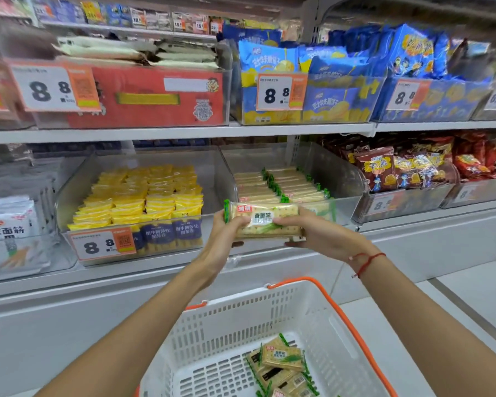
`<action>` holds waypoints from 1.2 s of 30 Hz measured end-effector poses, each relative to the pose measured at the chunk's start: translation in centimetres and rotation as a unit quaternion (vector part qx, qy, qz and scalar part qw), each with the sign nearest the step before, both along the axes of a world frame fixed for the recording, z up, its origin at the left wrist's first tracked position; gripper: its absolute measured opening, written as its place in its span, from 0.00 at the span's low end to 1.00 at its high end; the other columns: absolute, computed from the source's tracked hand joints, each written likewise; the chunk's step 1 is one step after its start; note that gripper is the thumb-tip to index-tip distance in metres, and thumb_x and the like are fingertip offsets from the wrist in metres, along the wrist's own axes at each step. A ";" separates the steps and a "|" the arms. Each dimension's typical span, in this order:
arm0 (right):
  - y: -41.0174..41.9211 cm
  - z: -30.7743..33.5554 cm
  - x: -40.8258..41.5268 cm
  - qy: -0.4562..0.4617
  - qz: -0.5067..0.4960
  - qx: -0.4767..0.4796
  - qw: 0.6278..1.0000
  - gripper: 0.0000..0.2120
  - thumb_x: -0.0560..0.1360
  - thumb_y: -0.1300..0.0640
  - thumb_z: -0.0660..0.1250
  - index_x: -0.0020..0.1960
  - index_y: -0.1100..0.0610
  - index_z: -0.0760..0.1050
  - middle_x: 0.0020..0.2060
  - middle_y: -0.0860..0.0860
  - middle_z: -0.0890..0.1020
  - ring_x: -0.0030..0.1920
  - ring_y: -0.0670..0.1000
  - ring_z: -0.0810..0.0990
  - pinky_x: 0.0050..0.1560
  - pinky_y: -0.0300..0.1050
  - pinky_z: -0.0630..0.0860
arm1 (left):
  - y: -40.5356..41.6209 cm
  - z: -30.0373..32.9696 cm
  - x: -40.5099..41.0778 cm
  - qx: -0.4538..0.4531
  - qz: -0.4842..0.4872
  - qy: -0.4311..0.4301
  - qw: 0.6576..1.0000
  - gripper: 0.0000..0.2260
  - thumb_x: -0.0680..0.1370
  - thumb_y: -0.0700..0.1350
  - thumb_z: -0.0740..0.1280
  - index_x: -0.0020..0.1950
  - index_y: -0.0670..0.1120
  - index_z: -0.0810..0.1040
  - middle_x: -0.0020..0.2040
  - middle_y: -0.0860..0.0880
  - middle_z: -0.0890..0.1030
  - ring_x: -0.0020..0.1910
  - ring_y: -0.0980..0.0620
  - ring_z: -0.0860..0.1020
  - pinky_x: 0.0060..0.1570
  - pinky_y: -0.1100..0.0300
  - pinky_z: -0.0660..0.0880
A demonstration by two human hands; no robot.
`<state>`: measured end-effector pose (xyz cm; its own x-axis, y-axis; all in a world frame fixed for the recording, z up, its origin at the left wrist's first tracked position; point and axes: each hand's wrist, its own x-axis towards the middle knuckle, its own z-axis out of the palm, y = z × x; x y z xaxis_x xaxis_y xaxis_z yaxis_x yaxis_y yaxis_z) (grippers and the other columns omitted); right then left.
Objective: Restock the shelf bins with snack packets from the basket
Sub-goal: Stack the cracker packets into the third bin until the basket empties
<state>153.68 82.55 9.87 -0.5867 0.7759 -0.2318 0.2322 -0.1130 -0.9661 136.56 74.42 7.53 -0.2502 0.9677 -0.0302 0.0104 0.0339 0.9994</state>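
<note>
- Holding a cracker packet (pixel 265 222) at mid-frame, flat and level, just in front of the clear bin (pixel 341 179) of matching green-edged packets (pixel 281 184) on the lower shelf.
- Left hand (pixel 226 233) clamped on the packet's left end, fingers curled over its top edge.
- Right hand (pixel 312 230) clamped on the right end, thumb across the front, fingers underneath; red string bracelet (pixel 365 260) on that wrist.
- Lined up in two rows inside the clear bin, the matching packets fill only its lower part.
- Sitting at the bottom centre of the frame, a white basket (pixel 241 319) with orange handles (pixel 352 328), below both forearms.
- Lying loose in the basket's lower right corner, several more cracker packets (pixel 281 365).
- Standing left of the cracker bin, a second clear bin of yellow packets (pixel 143 193) with an orange price tag (pixel 103 245) reading 8.8.
- Stacked at far left, white bags (pixel 9 224).
- Piled at right on the same shelf, red and brown snack bags (pixel 407 164).
- Ranged along the upper shelf: a red box (pixel 155 96) at upper left, blue biscuit bags (pixel 355 58) at upper right, each with an 8.8 tag.
</note>
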 end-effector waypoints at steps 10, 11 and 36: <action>6.9 2.6 1.8 0.070 -0.097 0.148 0.982 0.30 0.58 0.58 0.78 0.59 0.58 0.76 0.50 0.52 0.84 0.51 0.49 0.83 0.49 0.39 0.79 | 7.7 5.6 -3.3 0.044 -0.050 0.380 0.923 0.24 0.72 0.62 0.69 0.65 0.57 0.71 0.52 0.56 0.73 0.61 0.50 0.70 0.63 0.50 0.69; 7.7 2.7 1.6 0.064 -0.102 0.159 0.980 0.29 0.59 0.60 0.78 0.59 0.58 0.75 0.50 0.52 0.84 0.50 0.48 0.83 0.48 0.38 0.79 | 8.7 5.8 -3.7 0.039 -0.047 0.403 0.913 0.25 0.71 0.64 0.69 0.65 0.58 0.71 0.52 0.55 0.74 0.62 0.50 0.69 0.63 0.49 0.69; 29.4 -3.2 -8.5 -0.112 -0.066 0.257 0.958 0.38 0.67 0.51 0.77 0.70 0.52 0.60 0.68 0.54 0.67 0.67 0.56 0.69 0.59 0.44 0.69 | 28.2 3.5 -8.1 -0.137 -0.042 0.808 0.571 0.24 0.81 0.59 0.53 0.74 0.49 0.64 0.72 0.47 0.66 0.72 0.46 0.60 0.70 0.49 0.52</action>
<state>145.23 111.90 6.68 -0.4551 0.8857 0.0921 0.4562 0.3207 -0.8300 128.43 102.63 11.04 -0.1195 0.9926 0.0215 0.9251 0.1192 -0.3604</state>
